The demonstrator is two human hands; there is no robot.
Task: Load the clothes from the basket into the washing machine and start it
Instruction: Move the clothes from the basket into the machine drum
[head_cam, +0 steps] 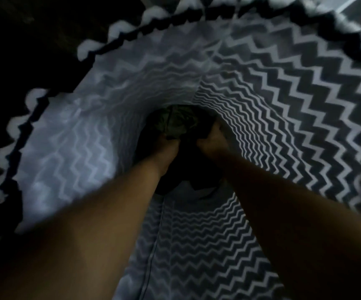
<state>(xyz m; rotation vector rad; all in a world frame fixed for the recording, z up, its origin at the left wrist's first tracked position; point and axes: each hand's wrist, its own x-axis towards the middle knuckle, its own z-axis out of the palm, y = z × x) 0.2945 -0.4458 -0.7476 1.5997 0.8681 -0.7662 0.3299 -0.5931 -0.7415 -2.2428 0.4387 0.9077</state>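
I look straight down into a tall fabric laundry basket (294, 100) with a grey-and-white zigzag pattern and a dark scalloped rim. Both my bare arms reach deep inside it. At the bottom lies a pile of dark clothes (178, 119), one piece greenish grey. My left hand (167, 148) is closed on the clothes at the pile's near left side. My right hand (213, 138) is closed on dark cloth at the pile's right side. The lower part of the pile is hidden in shadow under my wrists. The washing machine is out of view.
The basket's walls fill almost the whole view and close in around my arms. Outside the rim at the left it is dark. A pale strip of floor (348, 5) shows at the top right corner.
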